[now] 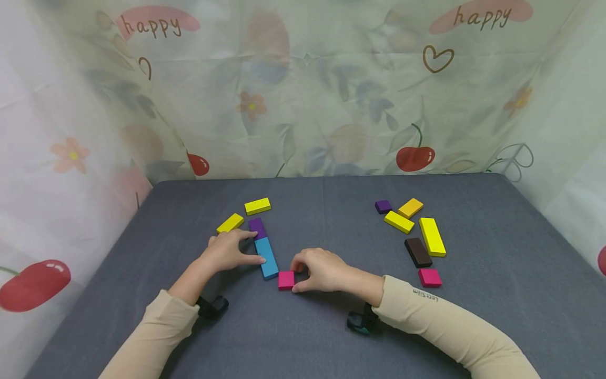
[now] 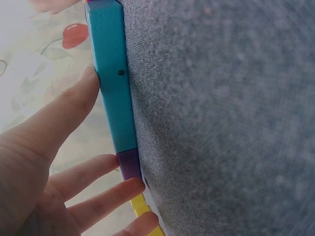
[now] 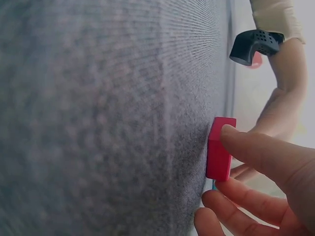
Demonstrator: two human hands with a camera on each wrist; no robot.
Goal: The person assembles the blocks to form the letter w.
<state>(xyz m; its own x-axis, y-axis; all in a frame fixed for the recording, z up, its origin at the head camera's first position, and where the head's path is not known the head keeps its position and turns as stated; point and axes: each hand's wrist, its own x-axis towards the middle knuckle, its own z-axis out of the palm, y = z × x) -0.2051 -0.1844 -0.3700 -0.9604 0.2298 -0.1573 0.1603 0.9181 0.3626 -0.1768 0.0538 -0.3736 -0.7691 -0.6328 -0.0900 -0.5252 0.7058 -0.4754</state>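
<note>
A blue block (image 1: pixel 267 258) and a purple block (image 1: pixel 258 228) lie end to end on the grey table. My left hand (image 1: pixel 228 251) is beside them, thumb at the blue block's side and extended fingertips at the purple one, as the left wrist view shows. Near the blue block's front end lies a small pink block (image 1: pixel 286 280). My right hand (image 1: pixel 324 271) pinches this block at its right side; in the right wrist view the thumb (image 3: pixel 246 142) lies on one face and the index fingertip is at the opposite end.
Two yellow blocks (image 1: pixel 258 206) lie beyond the left hand. On the right are a dark purple block (image 1: pixel 383 207), an orange block (image 1: pixel 410 208), two more yellow blocks (image 1: pixel 432 237), a dark brown block (image 1: pixel 418 252) and another pink block (image 1: pixel 430 278). Patterned curtain (image 1: pixel 307 105) surrounds the table.
</note>
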